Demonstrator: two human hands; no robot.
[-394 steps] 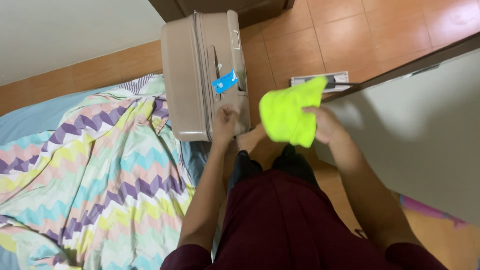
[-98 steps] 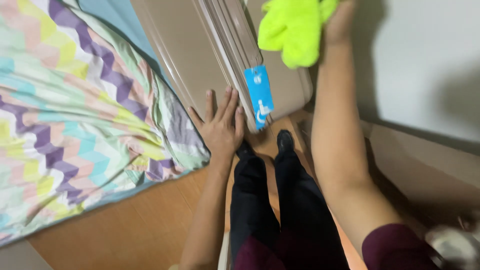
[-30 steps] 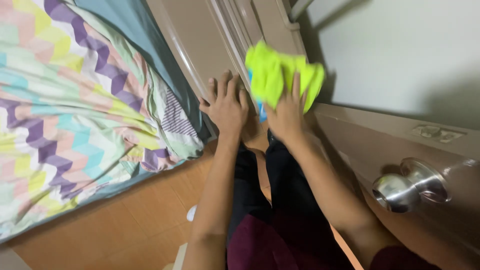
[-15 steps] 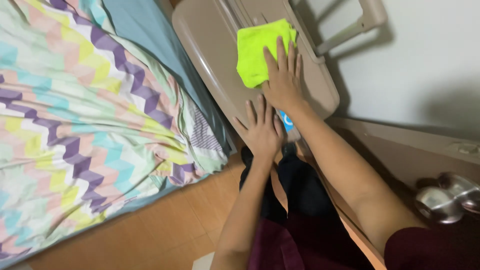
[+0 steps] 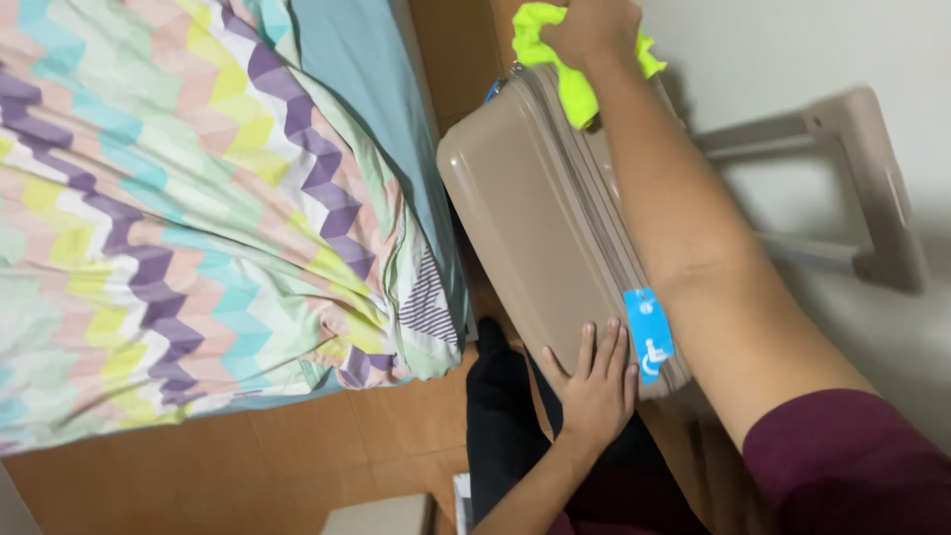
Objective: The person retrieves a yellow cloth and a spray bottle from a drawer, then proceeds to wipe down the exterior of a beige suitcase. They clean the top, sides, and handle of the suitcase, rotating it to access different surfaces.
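A beige hard-shell suitcase [image 5: 530,228] stands between the bed and the wall, its extended handle [image 5: 852,188] reaching to the right. A blue tag [image 5: 648,335] hangs near its lower edge. My left hand [image 5: 594,381] lies flat on the near end of the case, fingers spread. My right hand [image 5: 592,28] is at the far top end, closed on a bright yellow-green cloth [image 5: 570,69] that is pressed against the suitcase.
A bed with a zigzag-patterned quilt [image 5: 188,218] and a teal sheet [image 5: 367,89] fills the left. Orange tiled floor [image 5: 297,466] shows below. A white wall [image 5: 812,59] is on the right. My dark trousers [image 5: 505,436] are at the bottom.
My right hand has slid the cloth along the suitcase to its far end. My left hand has stayed on the near end of the case. The view has shifted.
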